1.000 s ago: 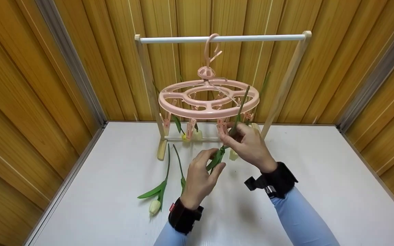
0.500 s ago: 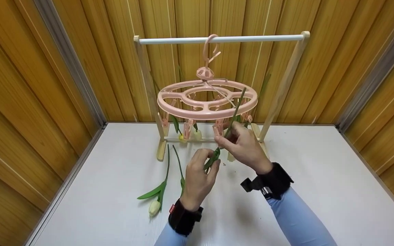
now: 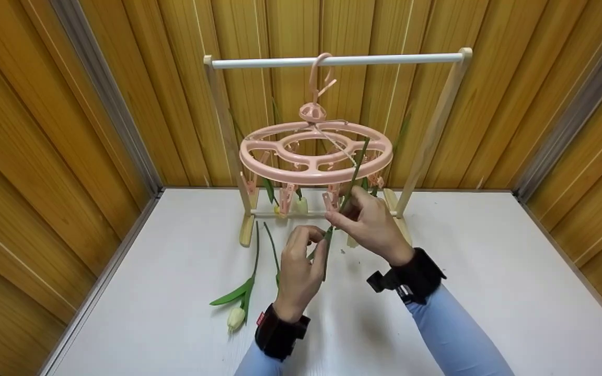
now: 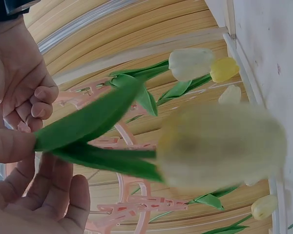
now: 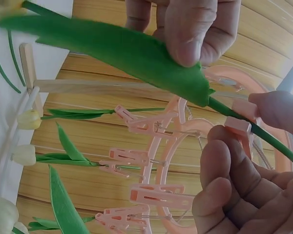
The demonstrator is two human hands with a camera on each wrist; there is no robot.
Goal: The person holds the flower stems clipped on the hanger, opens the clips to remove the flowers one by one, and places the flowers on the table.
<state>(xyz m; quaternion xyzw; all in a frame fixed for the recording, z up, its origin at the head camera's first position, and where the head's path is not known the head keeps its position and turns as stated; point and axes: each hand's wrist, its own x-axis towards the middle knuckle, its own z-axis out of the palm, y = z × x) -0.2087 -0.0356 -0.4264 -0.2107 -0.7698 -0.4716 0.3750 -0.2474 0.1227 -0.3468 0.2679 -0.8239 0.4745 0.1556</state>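
A white artificial tulip (image 4: 219, 146) hangs flower down between my hands, its stem (image 3: 356, 172) slanting up past the front of the pink hanger ring (image 3: 285, 175). My left hand (image 3: 301, 271) pinches the tulip by its green leaves (image 5: 117, 53), near where they join the stem. With thumb and fingers, my right hand (image 3: 371, 222) pinches a pink clothespin (image 5: 238, 126) of the hanger. The stem passes between this clothespin's jaws in the right wrist view. The flower is hidden behind my left hand in the head view.
The hanger hangs by its hook (image 3: 315, 78) from a white rod (image 3: 395, 58) on a wooden stand (image 3: 439, 120). Other tulips (image 5: 24, 154) hang in clothespins behind. On the white table, a tulip (image 3: 236, 317) lies at left, beside another stem (image 3: 271, 243).
Both hands have shifted slightly left, and the stem's upper end has moved left and a little down. The leaves in my left hand have turned edge-on. The hanger ring has shifted slightly left.
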